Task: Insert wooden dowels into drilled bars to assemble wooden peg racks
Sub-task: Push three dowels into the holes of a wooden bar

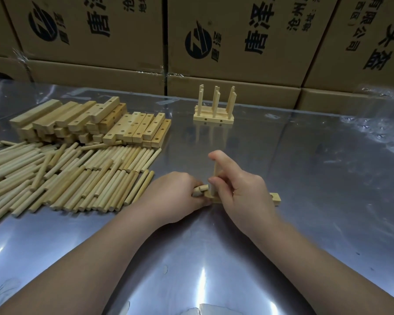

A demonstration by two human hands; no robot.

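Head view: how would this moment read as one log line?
right hand: grips upright dowel on bar | left hand: holds spare dowels | finished racks: at back

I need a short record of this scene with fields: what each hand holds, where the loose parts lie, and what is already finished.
Left hand: grips spare dowels, just left of the upright one
Right hand: holds upright dowel on the bar
Loose dowels: heap on the table, left side
Drilled bars: stacked behind that heap
Finished racks: standing at the back, before the cardboard boxes
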